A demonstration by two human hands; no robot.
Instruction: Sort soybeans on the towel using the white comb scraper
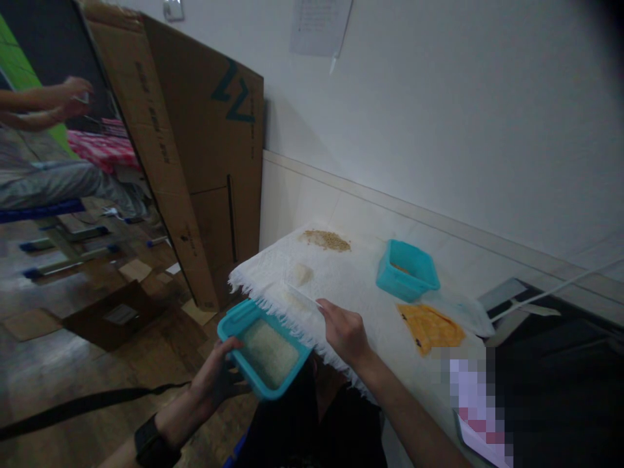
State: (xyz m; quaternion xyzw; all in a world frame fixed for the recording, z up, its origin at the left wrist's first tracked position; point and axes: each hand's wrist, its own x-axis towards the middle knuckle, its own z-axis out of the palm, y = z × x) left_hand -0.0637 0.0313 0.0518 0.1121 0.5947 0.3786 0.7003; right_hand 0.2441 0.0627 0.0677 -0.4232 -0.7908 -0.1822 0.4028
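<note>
My left hand (214, 377) grips a teal plastic container (285, 390) by its left side, just below the table's front edge. White, rice-like grains (270, 351) lie inside it. Above the white fringed cloth (363, 286), my right hand (345, 331) is closed on a thin, pale, flat tool (305, 296); its exact kind is unclear. The tool's far end lies close to a small heap of white grains (301, 273) on the cloth. Farther back is a spread patch of tan grains (326, 240).
A second teal container (409, 273) stands on the right of the cloth, with an orange-yellow packet (431, 328) in front. Dark gear and a white cable (560, 289) lie farther right. A tall cardboard box (209, 149) stands left, and another person's hands (73, 97) show beyond it.
</note>
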